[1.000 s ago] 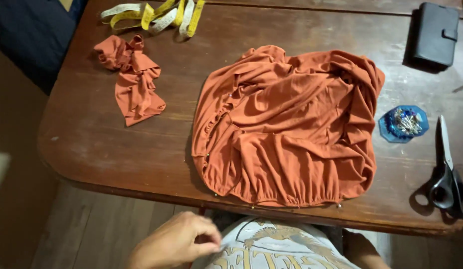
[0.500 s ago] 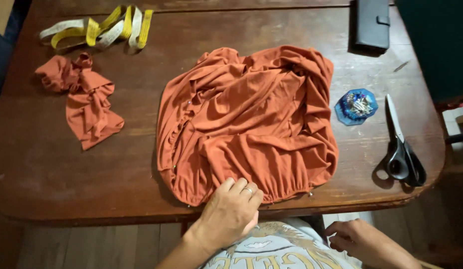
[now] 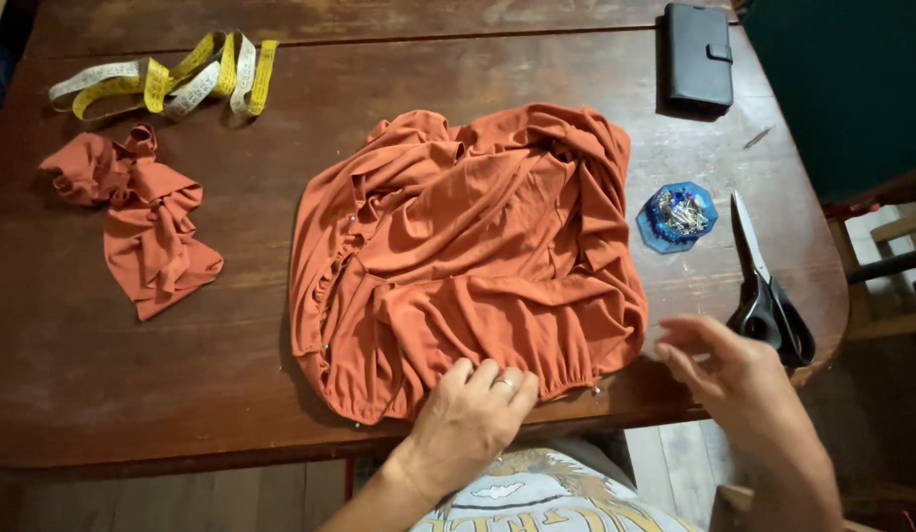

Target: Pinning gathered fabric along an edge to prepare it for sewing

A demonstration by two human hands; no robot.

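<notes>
An orange gathered garment [image 3: 468, 256] lies bunched in the middle of a dark wooden table [image 3: 133, 384]. My left hand [image 3: 473, 419], with a ring on one finger, rests fingers-down on the garment's near hem. My right hand [image 3: 739, 379] hovers open just right of the hem, holding nothing, close to the handles of black scissors [image 3: 768, 291]. A blue dish of pins [image 3: 678, 215] sits just past the garment's right edge.
A smaller orange fabric piece [image 3: 147, 222] lies at the left. A yellow and white measuring tape [image 3: 172, 84] is coiled at the far left. A black wallet-style case [image 3: 698, 54] lies at the far right. A wooden chair [image 3: 886, 246] stands beyond the table's right edge.
My left hand has stayed on the garment's near hem. My right hand has risen from below the table edge to the hem's right side. The view has shifted right.
</notes>
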